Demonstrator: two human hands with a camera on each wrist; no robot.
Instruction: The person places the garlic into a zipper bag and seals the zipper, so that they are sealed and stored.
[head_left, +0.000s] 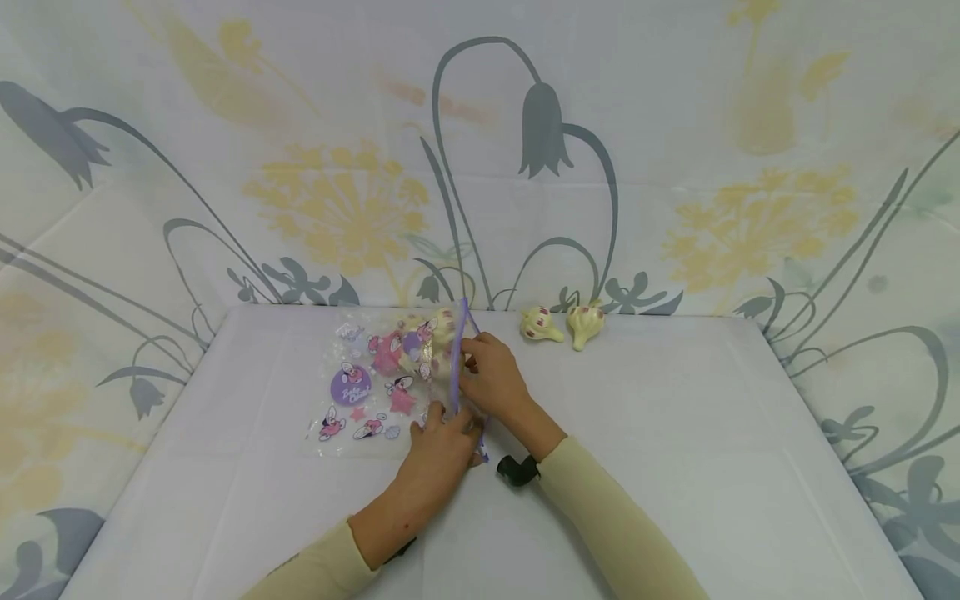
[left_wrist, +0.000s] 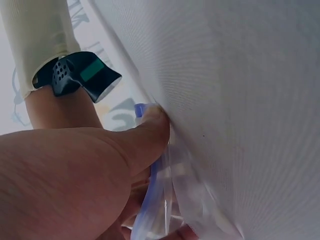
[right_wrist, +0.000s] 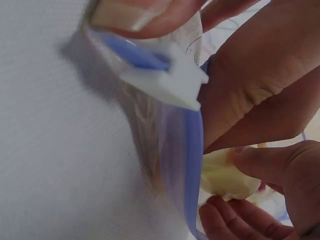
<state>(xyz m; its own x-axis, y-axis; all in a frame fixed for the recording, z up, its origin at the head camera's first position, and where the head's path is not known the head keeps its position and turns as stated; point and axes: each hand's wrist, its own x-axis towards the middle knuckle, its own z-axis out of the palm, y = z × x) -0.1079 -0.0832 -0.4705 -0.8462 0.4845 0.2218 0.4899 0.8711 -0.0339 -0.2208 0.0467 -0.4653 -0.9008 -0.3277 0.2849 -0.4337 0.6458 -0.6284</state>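
On the table lies a clear plastic bag (head_left: 401, 405) printed with pink and purple cartoon figures, its purple zip edge (head_left: 458, 358) facing right. My left hand (head_left: 441, 450) pinches the near end of that edge between thumb and fingers. A white slider (right_wrist: 167, 80) sits on the zip close to the left thumb in the right wrist view. At the bag's mouth, my right hand (head_left: 495, 375) grips a pale yellow garlic bulb (right_wrist: 222, 175). Similar pale bulbs (head_left: 444, 325) show through the film in the bag's far part, partly hidden by the print.
Two garlic bulbs with reddish marks, one (head_left: 540, 324) on the left and one (head_left: 584, 323) on the right, lie at the table's back edge. A flower-patterned cloth (head_left: 645, 125) hangs behind the white table (head_left: 675, 433). A black wrist camera (head_left: 517, 470) sticks out beside the right wrist.
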